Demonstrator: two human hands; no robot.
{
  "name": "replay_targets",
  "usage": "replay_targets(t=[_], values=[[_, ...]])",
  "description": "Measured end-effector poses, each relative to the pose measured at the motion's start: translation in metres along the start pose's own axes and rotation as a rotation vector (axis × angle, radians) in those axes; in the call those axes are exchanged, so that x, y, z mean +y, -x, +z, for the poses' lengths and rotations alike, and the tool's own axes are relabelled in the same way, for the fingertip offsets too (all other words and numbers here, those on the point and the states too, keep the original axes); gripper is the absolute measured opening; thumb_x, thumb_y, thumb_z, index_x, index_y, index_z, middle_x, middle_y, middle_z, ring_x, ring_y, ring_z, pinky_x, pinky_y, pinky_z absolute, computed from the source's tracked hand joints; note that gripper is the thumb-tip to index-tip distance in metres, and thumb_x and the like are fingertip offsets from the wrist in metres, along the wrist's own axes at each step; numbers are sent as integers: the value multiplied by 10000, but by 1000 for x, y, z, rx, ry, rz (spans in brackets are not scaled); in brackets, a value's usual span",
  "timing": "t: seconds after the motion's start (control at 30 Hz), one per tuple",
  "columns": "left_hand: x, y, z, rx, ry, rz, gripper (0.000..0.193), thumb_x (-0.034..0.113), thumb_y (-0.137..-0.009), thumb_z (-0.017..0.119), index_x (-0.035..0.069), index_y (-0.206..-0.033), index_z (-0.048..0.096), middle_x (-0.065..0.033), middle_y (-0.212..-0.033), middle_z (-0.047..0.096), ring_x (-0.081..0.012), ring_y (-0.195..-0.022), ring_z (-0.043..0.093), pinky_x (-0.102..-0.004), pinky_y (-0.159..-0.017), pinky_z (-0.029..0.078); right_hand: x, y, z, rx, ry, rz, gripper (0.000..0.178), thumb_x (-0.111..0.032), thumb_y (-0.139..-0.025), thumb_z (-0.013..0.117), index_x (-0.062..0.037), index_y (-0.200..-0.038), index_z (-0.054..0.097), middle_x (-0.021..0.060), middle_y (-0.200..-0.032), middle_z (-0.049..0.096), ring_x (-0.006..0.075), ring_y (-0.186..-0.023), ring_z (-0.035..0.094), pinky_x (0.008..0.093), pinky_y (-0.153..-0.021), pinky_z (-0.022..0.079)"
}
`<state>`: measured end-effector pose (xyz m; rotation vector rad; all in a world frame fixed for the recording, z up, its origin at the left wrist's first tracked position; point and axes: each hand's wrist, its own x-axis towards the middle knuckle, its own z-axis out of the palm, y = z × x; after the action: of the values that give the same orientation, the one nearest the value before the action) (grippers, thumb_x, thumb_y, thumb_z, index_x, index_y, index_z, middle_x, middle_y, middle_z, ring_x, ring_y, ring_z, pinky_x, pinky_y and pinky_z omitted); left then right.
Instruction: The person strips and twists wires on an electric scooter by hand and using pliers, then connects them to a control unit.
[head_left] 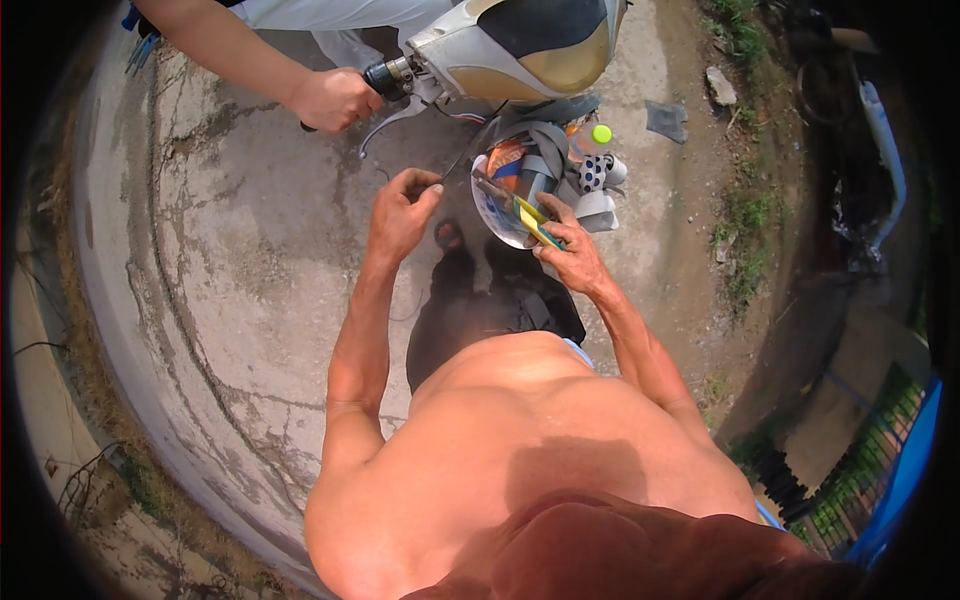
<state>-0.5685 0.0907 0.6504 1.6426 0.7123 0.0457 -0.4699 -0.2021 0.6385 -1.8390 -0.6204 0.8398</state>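
A thin dark cable [459, 163] runs from the motor scooter [540, 45] down to my left hand [400, 218]. Thumb and fingertips of that hand are pinched together on the cable. My right hand [572, 252] is closed round the yellow and green handles of pliers [530, 214]. The dark jaws of the pliers point up and left, over a white basket [487, 212] on the scooter's front. Inside the basket lie an orange packet [505, 158] and grey material [548, 140]. Some of its contents are hidden by the pliers and my right hand.
Another person's hand [335, 98] grips the scooter's handlebar, with a brake lever [392, 122] below. A bottle with a yellow-green cap [600, 134] and a dotted item [593, 173] sit beside the basket. Cracked concrete [250, 240] spreads left; stones [720, 86] and weeds [745, 240] lie right.
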Motion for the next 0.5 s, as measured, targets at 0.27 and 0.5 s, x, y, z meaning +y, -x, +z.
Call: replay_targets(t=[0.27, 0.5], values=[[12, 7, 7, -51, -16, 57, 214, 134, -932, 693, -55, -1029, 718, -72, -827, 728, -100, -742, 631, -286, -689, 520, 9, -24, 15, -362, -520, 182, 307, -140, -801, 680, 22, -1059, 722, 65, -1337, 611, 172, -1151, 569, 301, -1030, 406], [7, 6, 9, -20, 5, 59, 196, 123, -935, 689, -58, -1010, 708, -72, -787, 710, -99, -721, 615, -296, -671, 514, -16, -44, 15, -414, -348, 105, 250, -152, -816, 691, -5, -1019, 690, 43, -1227, 606, 183, -1131, 553, 327, -1034, 418]])
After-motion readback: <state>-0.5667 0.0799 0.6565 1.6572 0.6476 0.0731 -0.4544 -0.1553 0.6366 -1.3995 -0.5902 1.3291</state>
